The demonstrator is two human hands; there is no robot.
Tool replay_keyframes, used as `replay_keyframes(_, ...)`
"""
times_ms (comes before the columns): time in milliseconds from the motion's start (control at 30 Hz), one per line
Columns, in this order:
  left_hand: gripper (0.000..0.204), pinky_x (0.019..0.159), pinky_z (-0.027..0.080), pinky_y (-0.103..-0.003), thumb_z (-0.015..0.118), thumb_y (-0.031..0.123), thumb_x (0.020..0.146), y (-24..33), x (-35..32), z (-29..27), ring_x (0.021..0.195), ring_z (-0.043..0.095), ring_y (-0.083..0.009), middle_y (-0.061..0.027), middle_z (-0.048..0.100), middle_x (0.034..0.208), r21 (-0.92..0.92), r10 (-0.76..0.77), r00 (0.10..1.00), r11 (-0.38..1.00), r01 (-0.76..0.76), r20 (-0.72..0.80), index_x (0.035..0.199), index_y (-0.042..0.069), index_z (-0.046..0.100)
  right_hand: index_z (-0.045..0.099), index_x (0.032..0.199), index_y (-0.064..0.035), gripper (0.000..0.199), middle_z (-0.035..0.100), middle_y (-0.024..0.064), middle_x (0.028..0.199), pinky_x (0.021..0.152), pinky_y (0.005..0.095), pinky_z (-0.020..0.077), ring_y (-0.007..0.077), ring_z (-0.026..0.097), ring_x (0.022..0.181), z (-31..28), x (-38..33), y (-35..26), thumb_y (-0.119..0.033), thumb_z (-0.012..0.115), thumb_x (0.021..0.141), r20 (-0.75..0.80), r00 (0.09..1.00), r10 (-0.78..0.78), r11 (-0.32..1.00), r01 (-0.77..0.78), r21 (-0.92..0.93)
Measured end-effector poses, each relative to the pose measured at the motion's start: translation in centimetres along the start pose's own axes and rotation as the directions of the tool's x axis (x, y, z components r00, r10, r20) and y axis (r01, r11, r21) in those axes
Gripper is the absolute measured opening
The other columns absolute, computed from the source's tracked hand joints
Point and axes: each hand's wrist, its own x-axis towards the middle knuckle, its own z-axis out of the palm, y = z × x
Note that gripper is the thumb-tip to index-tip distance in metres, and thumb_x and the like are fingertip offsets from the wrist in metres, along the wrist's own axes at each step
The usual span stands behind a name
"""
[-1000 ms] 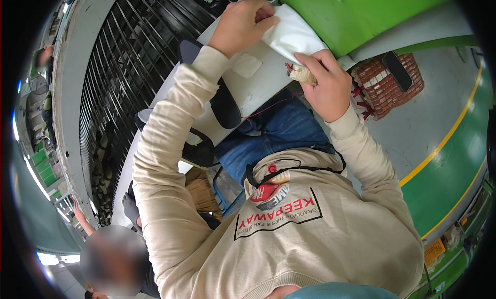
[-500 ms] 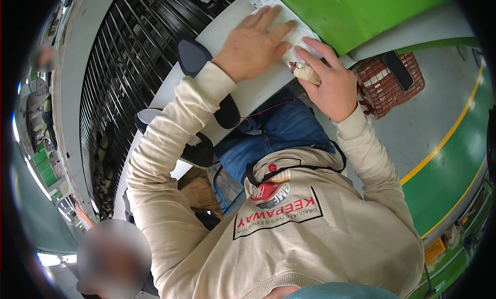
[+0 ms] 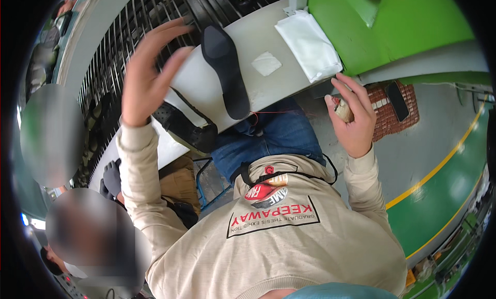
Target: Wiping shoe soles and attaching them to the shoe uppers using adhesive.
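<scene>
My left hand (image 3: 147, 74) is raised over the far-left edge of the white table (image 3: 263, 95), fingers spread and slightly blurred, holding nothing visible. Beside it lies a long black shoe sole (image 3: 227, 74), and nearer, a perforated black shoe (image 3: 186, 123). My right hand (image 3: 356, 115) hovers off the table's right end, fingers apart. A beige wrapping (image 3: 343, 111) with a reddish tip shows among its fingers; it looks like tape around one finger, but I cannot be certain. Just beyond its fingertips rests a folded white plastic sheet (image 3: 310, 48). A small white square (image 3: 266, 64) lies between sole and sheet.
A rack of dark metal bars (image 3: 170, 7) runs along the far left. The green machine housing (image 3: 392, 30) borders the far right. Below it, a phone (image 3: 397, 101) rests on a brown woven bag (image 3: 385, 118). A co-worker's grey-gloved hand (image 3: 111, 177) is at left.
My left hand has lifted off the white sheet and swung left past the sole. My right hand has drawn back to the right and nearer. The sheet and small white square are now uncovered.
</scene>
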Motion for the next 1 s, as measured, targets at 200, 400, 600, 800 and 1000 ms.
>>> replay_keyframes(200, 0.052, 0.095, 0.056, -0.03, 0.079, 0.032, 0.102, -8.3, -18.2, -1.6, 0.107, 0.066, -0.0157, -0.0124, 0.07, 0.124, -0.291, -0.585, 0.573, 0.799, 0.526, -0.574, 0.139, -0.001, 0.063, 0.076, 0.122, -0.0025, 0.033, 0.072, 0.0133, 0.111, 0.085, 0.0338, 0.0576, 0.0264, 0.072, 0.093, 2.7, 0.3, -3.2, -0.005, 0.084, 0.091, 0.164, 0.986, -0.042, 0.979, 0.007, 0.204)
replay_keyframes(400, 0.107, 0.075, 0.06, -0.032, 0.086, 0.062, 0.085, -6.2, -17.5, 2.7, 0.089, 0.069, -0.0183, -0.0179, 0.069, 0.113, -0.616, -0.888, 0.417, 0.441, 0.653, -0.194, 0.153, -0.01, 0.044, 0.076, 0.121, -0.0015, 0.032, 0.073, 0.0132, 0.102, 0.08, 0.0327, 0.057, 0.0249, 0.073, 0.088, 5.9, -0.5, -7.3, -0.005, 0.085, 0.09, 0.348, 0.93, -0.117, 0.947, 0.0, 0.32)
replay_keyframes(600, 0.084, 0.082, 0.056, -0.031, 0.087, 0.042, 0.086, -9.4, -15.8, 4.4, 0.095, 0.07, -0.0193, -0.0142, 0.072, 0.116, -0.662, -0.872, 0.446, 0.456, 0.594, -0.2, 0.145, -0.008, 0.055, 0.077, 0.115, -0.0019, 0.027, 0.073, 0.0138, 0.095, 0.077, 0.0341, 0.0569, 0.0304, 0.072, 0.083, 7.7, -1.8, -9.7, -0.012, 0.085, 0.092, 0.433, 0.876, -0.214, 0.945, 0.073, 0.319)
replay_keyframes(800, 0.052, 0.086, 0.056, -0.029, 0.087, 0.022, 0.089, -2.8, -13.5, 2.1, 0.093, 0.07, -0.0138, -0.0098, 0.075, 0.107, -0.802, -0.674, 0.641, 0.578, 0.148, -0.368, 0.128, -0.006, 0.065, 0.075, 0.114, 0.0006, 0.021, 0.073, 0.0109, 0.093, 0.075, 0.0303, 0.0541, 0.0195, 0.066, 0.077, 5.4, -1.0, -10.8, -0.016, 0.077, 0.101, 0.431, 0.893, -0.127, 0.928, -0.047, 0.371)
replay_keyframes(1000, 0.054, 0.09, 0.056, -0.028, 0.086, 0.012, 0.089, 4.4, -14.0, 0.8, 0.1, 0.069, -0.013, -0.0062, 0.073, 0.111, -0.549, -0.346, 0.678, 0.83, -0.102, -0.649, 0.135, -0.002, 0.062, 0.07, 0.124, 0.0032, 0.053, 0.039, -0.0068, 0.071, 0.059, 0.0256, 0.028, 0.0057, 0.033, 0.066, 3.8, 2.6, -12.8, -0.043, 0.047, 0.118, 0.419, 0.893, -0.162, 0.63, -0.233, 0.741)
